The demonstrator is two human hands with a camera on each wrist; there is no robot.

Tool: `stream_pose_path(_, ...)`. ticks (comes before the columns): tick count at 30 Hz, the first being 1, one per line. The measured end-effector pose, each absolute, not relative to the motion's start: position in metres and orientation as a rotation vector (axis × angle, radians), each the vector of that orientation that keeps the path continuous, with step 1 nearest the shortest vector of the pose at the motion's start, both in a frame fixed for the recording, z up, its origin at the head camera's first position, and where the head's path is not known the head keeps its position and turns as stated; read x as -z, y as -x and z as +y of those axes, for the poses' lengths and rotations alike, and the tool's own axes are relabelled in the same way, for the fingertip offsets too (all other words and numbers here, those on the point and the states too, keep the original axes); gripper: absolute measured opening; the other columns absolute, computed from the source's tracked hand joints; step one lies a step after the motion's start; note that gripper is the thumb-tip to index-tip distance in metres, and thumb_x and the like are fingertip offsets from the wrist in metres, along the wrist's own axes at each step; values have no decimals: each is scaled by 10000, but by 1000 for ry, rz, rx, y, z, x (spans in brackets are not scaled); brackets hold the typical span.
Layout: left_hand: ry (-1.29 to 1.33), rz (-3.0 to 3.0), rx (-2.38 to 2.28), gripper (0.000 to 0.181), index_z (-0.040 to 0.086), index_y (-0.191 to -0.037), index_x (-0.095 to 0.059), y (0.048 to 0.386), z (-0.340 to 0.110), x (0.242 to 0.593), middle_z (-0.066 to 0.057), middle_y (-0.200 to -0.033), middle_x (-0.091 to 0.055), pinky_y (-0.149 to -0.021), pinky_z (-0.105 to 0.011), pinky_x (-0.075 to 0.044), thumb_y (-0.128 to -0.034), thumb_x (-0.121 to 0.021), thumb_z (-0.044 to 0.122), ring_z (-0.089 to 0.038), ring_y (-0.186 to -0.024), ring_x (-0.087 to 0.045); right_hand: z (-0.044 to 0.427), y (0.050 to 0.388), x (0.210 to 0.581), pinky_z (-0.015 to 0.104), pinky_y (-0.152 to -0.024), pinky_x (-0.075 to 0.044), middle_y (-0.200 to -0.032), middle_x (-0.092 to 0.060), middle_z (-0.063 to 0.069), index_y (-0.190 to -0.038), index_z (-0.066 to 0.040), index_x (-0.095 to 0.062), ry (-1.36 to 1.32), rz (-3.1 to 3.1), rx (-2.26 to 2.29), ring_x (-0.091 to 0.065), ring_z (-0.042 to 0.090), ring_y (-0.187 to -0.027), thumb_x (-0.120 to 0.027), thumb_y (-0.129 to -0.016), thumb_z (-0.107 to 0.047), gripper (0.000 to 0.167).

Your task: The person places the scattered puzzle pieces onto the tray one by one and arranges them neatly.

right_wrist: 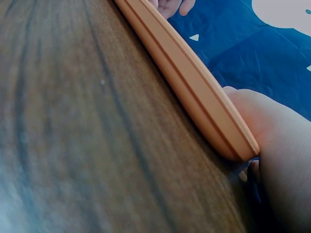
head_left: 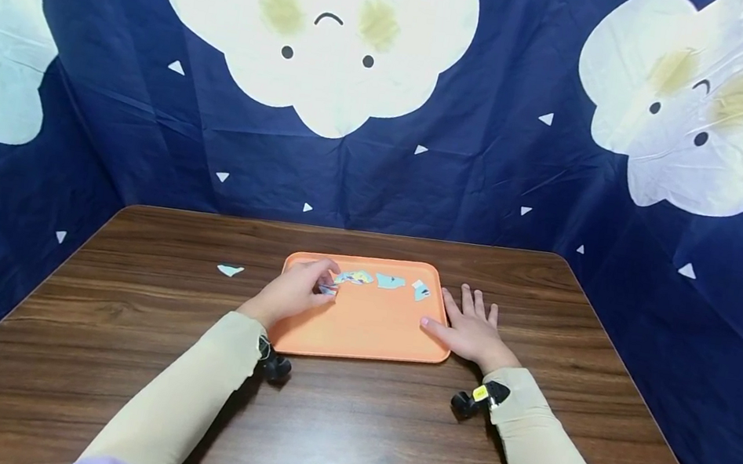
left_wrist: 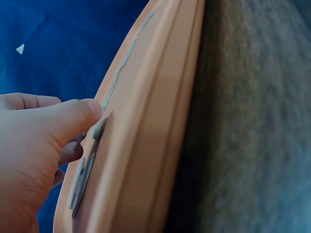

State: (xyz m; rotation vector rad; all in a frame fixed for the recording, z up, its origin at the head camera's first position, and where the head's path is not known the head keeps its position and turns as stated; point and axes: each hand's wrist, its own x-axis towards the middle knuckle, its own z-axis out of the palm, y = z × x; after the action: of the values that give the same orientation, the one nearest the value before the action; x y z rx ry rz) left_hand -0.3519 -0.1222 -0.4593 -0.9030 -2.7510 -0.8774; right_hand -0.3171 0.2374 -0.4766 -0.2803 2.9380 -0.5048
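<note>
An orange tray lies on the table, with several thin, irregular light-blue printed puzzle pieces along its far side. My left hand is over the tray's left end, thumb and fingers curled about a puzzle piece. Seen from the left wrist, the thumb and fingers of that hand partly hide this piece, and other flat pieces lie on the tray just below. At the tray's right edge, my right hand rests with fingers spread on the table and the thumb over the rim.
One loose light-blue piece lies on the wooden table left of the tray. Behind the table hangs a dark blue curtain with white clouds and small triangles; it also stands along both sides.
</note>
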Motion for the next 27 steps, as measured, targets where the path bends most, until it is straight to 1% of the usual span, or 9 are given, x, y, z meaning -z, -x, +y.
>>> stream_pose_path(6, 896, -2771, 872, 397, 64, -1234, -594, 353, -119, 462, -18, -962, -713, -826, -376, -558, -893, -785, 136, -174, -907, -686, 237, 317, 476, 686, -1135, 122, -1676, 47, 210, -1634, -181, -159, 279, 2934, 509, 112, 442, -1520, -344, -902, -819, 988)
stream_pose_path(11, 895, -2776, 853, 400, 59, -1245, -596, 353, -119, 463, -30, -991, -714, -860, -395, -547, -903, -776, 163, -195, -946, -681, 237, 318, 476, 686, -1136, 122, -1676, 41, 211, -1632, -178, -167, 276, 2936, 515, 112, 442, -1520, -353, -900, -818, 990)
stream_pose_path(15, 883, -2796, 826, 481, 64, -1328, -573, 353, -120, 465, -47, -1044, -719, -903, -413, -538, -910, -772, 193, -217, -1001, -684, 237, 318, 476, 688, -1135, 120, -1676, 37, 213, -1633, -178, -167, 279, 2937, 512, 109, 444, -1520, -351, -901, -818, 989)
stream_pose_path(19, 855, -2814, 829, 577, 88, -1411, -533, 352, -123, 464, -55, -1120, -684, -942, -432, -519, -912, -772, 251, -235, -1056, -664, 237, 317, 475, 688, -1136, 118, -1675, 37, 216, -1632, -177, -167, 279, 2937, 511, 108, 446, -1520, -358, -903, -813, 986)
stream_pose_path(24, 797, -2717, 837, 557, 54, -1368, -581, 348, -136, 459, -105, -1123, -670, -977, -489, -445, -894, -792, 256, -277, -1046, -631, 237, 317, 475, 690, -1134, 118, -1672, 38, 227, -1632, -167, -165, 287, 2941, 503, 105, 456, -1517, -358, -907, -807, 986)
stream_pose_path(27, 733, -2660, 810, 521, 48, -1340, -600, 346, -150, 458, -111, -1115, -673, -969, -519, -402, -896, -790, 243, -297, -1035, -599, 236, 316, 475, 691, -1135, 115, -1671, 36, 229, -1632, -166, -167, 289, 2942, 500, 100, 457, -1517, -355, -906, -810, 989)
